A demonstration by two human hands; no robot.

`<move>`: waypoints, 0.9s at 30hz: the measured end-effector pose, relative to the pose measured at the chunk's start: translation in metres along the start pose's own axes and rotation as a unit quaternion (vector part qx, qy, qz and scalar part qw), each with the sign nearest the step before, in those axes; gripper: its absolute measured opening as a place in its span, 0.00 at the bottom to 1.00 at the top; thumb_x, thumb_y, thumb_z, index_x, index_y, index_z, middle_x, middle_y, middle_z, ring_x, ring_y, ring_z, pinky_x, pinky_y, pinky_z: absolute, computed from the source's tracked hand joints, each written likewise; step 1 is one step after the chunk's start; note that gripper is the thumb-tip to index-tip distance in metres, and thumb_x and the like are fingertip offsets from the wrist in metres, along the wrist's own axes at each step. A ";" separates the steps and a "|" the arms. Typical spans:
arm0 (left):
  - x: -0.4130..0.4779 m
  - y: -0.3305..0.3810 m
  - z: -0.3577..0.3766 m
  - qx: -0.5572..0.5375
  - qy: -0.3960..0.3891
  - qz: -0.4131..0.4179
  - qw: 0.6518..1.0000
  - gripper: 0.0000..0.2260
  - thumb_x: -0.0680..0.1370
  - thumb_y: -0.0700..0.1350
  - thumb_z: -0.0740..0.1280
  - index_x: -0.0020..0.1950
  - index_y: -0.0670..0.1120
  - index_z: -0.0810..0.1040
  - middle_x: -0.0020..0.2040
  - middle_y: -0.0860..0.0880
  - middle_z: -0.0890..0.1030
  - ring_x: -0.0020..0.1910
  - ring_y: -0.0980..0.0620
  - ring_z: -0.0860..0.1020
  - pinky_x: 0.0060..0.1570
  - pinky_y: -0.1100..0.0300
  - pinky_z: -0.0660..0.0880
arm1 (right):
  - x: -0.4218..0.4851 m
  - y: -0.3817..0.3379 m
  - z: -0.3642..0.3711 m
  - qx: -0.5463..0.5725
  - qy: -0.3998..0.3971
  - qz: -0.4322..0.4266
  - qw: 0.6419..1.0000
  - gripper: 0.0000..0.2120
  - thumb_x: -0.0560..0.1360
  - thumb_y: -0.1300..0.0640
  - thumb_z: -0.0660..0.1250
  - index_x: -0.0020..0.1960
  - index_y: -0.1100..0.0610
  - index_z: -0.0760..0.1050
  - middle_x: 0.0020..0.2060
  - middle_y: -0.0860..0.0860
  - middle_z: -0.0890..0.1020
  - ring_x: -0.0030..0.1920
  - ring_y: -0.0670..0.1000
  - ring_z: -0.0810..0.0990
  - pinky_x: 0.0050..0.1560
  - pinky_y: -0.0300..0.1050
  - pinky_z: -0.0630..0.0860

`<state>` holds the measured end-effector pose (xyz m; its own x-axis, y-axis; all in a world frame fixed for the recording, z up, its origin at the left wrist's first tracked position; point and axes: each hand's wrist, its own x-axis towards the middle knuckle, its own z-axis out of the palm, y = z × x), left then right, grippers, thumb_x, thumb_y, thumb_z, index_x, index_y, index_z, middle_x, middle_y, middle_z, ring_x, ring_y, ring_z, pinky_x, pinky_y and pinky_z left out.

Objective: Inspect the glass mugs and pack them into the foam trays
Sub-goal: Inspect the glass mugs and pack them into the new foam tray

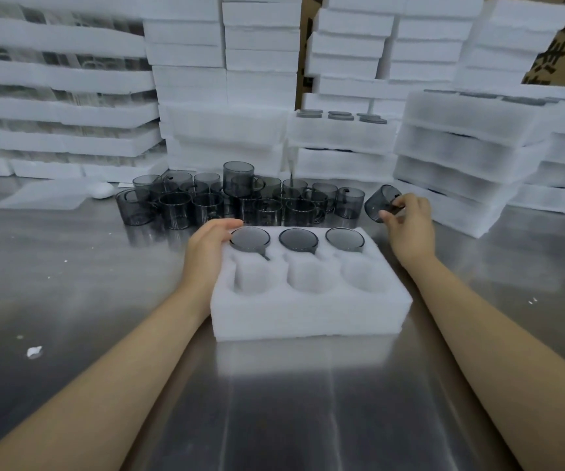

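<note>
A white foam tray [308, 311] with six pockets lies on the steel table in front of me. Its far row holds three smoky grey glass mugs: left [249, 239], middle [298, 239], right [345, 239]. The three near pockets are empty. My left hand [208, 248] rests on the tray's far left corner, its fingers touching the left mug's rim. My right hand [406, 220] grips a tilted grey mug [378, 202] by its handle, just beyond the tray's right end. A cluster of several loose grey mugs [240, 202] stands behind the tray.
Stacks of white foam trays [461, 158] rise at the right and along the back [226, 79]; some hold mugs. More foam stacks [53, 107] fill the left. A flat foam sheet [46, 197] and small white scraps [34, 351] lie on the steel table [274, 402].
</note>
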<state>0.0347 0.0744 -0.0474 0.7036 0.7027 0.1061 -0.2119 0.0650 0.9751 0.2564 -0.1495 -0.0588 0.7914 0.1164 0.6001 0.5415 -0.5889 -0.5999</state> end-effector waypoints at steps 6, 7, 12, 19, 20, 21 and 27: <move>-0.009 0.007 0.000 0.028 0.011 0.001 1.000 0.12 0.76 0.36 0.60 0.49 0.46 0.81 0.48 0.51 0.81 0.42 0.58 0.78 0.37 0.67 0.73 | -0.046 -0.024 -0.030 0.295 0.027 0.054 0.954 0.08 0.74 0.68 0.68 0.45 0.57 0.72 0.55 0.56 0.68 0.50 0.49 0.75 0.48 0.36 0.78; -0.011 0.008 0.001 0.018 0.019 -0.002 1.000 0.11 0.77 0.36 0.61 0.53 0.45 0.80 0.49 0.51 0.80 0.43 0.58 0.78 0.38 0.68 0.74 | -0.052 -0.028 -0.036 0.375 0.003 0.091 0.923 0.10 0.75 0.70 0.67 0.44 0.57 0.71 0.55 0.56 0.69 0.49 0.52 0.76 0.46 0.38 0.80; -0.020 0.009 0.000 -0.076 0.085 -0.086 0.990 0.26 0.76 0.37 0.69 0.73 0.44 0.65 0.62 0.46 0.75 0.57 0.48 0.77 0.54 0.55 0.75 | -0.059 -0.070 -0.064 0.580 -0.048 0.154 0.799 0.13 0.76 0.67 0.66 0.36 0.57 0.67 0.39 0.54 0.75 0.41 0.51 0.79 0.47 0.40 0.78; -0.029 0.005 0.013 -0.145 0.011 -0.069 0.987 0.22 0.77 0.32 0.65 0.69 0.45 0.68 0.66 0.48 0.73 0.57 0.51 0.77 0.52 0.58 0.76 | -0.090 -0.140 -0.065 0.404 -0.116 -0.111 0.900 0.31 0.66 0.60 0.77 0.62 0.44 0.66 0.56 0.46 0.78 0.58 0.46 0.78 0.54 0.38 0.75; -0.028 0.004 0.013 -0.155 0.001 -0.070 0.985 0.20 0.77 0.32 0.64 0.67 0.44 0.69 0.66 0.47 0.74 0.59 0.50 0.77 0.54 0.57 0.76 | -0.098 -0.145 -0.061 0.372 -0.139 -0.155 0.904 0.36 0.65 0.60 0.77 0.66 0.43 0.64 0.59 0.46 0.77 0.61 0.45 0.77 0.57 0.38 0.75; -0.026 0.004 0.012 -0.160 -0.008 -0.070 0.985 0.19 0.76 0.31 0.64 0.65 0.44 0.70 0.64 0.47 0.74 0.58 0.50 0.78 0.54 0.57 0.76 | -0.104 -0.147 -0.055 0.336 -0.156 -0.189 0.909 0.38 0.65 0.59 0.77 0.69 0.44 0.64 0.60 0.45 0.77 0.62 0.45 0.76 0.59 0.39 0.74; -0.020 0.002 0.009 -0.155 -0.033 -0.068 0.985 0.16 0.75 0.30 0.66 0.57 0.47 0.74 0.56 0.51 0.78 0.52 0.54 0.80 0.53 0.58 0.77 | -0.118 -0.146 -0.049 0.235 -0.216 -0.229 0.920 0.30 0.65 0.60 0.78 0.64 0.47 0.71 0.59 0.39 0.76 0.56 0.38 0.75 0.51 0.31 0.71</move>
<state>0.0267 0.0545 -0.0460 0.7799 0.6259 0.0008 -0.3022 0.3756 0.8761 0.0703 -0.1164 -0.0162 0.4331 0.6327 0.6419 0.8290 -0.0001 -0.5592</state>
